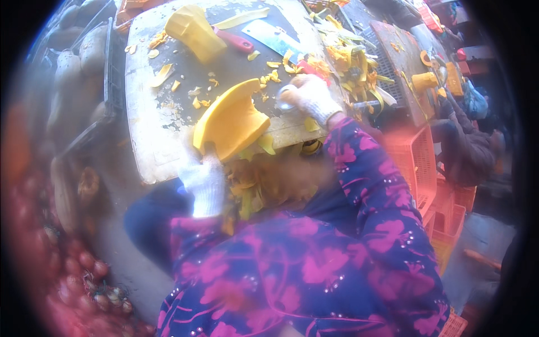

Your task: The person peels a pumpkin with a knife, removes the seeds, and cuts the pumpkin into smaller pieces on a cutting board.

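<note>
My left hand (204,179), in a white knit glove, grips the lower left end of a peeled, hollowed piece of orange pumpkin (231,120) over the near edge of the board. To its right, my gloved right hand (309,97) holds a small tool with a shiny metal ring (286,97), whose exact kind I cannot tell. A peeled yellow pumpkin chunk (196,33) stands on the board beside a peeler's red handle (233,40). At the upper right of the board lies a broad-bladed knife (273,38) with a red handle (313,71).
Peel and pulp (356,63) heap on a dark crate at the right. Whole squashes fill a crate (108,71) at the left, with onions (86,269) below. Red plastic crates (423,168) stand at the right, near another person (469,147). Peelings lie below the worktable (147,160).
</note>
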Tool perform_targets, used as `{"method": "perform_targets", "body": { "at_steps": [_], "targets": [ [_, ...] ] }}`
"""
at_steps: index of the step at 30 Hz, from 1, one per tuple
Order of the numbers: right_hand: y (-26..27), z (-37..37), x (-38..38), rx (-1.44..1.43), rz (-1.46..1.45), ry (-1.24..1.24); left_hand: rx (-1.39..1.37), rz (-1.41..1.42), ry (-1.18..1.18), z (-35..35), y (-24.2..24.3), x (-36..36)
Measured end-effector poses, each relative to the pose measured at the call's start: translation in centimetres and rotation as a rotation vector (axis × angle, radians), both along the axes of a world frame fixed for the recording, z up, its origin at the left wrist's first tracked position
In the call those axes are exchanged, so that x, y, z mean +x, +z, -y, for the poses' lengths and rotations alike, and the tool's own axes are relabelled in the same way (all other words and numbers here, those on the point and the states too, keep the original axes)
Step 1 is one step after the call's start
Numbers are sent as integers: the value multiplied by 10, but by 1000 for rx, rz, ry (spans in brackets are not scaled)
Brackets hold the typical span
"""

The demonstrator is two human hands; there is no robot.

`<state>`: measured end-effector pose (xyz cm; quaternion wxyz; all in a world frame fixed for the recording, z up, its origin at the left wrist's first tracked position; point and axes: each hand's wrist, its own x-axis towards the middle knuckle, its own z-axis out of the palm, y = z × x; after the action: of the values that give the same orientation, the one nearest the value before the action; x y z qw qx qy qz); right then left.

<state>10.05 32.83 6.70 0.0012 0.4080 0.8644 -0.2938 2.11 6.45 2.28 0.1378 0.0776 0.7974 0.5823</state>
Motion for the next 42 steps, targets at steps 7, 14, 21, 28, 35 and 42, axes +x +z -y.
{"method": "perform_targets", "body": {
  "at_steps": [7,14,21,28,35,42],
  "targets": [
    [15,33,-27,-358,-78,311,114,131,-27,-1,4,-4],
    [5,-26,0,-276,-314,-71,397,380,214,9,-22,-14],
    [-53,53,3,-125,-289,225,277,242,360,28,-77,-42],
    [-10,-12,8,62,-389,193,397,603,481,34,-55,-48],
    [-4,-83,4,452,285,141,367,561,438,34,-47,-50],
    [4,-92,-9,404,411,134,404,603,486,31,-43,-48]
  ]
}}
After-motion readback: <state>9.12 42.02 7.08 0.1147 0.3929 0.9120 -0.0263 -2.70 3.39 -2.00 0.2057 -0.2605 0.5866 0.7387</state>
